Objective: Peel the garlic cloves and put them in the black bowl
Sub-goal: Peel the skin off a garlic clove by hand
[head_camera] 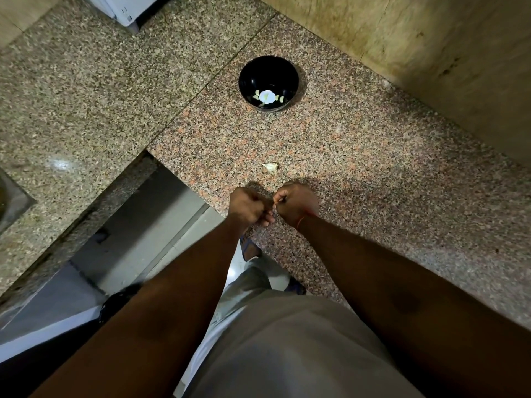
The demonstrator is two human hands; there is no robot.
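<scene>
A black bowl (268, 81) stands on the granite counter (373, 168) far ahead of my hands, with a few peeled garlic cloves (281, 98) lying in its bottom. One unpeeled garlic clove (271, 166) lies on the counter just beyond my hands. My left hand (248, 207) and my right hand (296, 203) are held close together above the counter's front edge, fingers curled, pinching something small between them. That small thing is almost wholly hidden by my fingers; only a pale sliver shows.
The counter turns a corner to the left, with a gap and floor below my left arm. A metal sink edge (11, 199) shows at far left. A white appliance (126, 10) stands at the back. A tiled wall (431, 53) rises on the right.
</scene>
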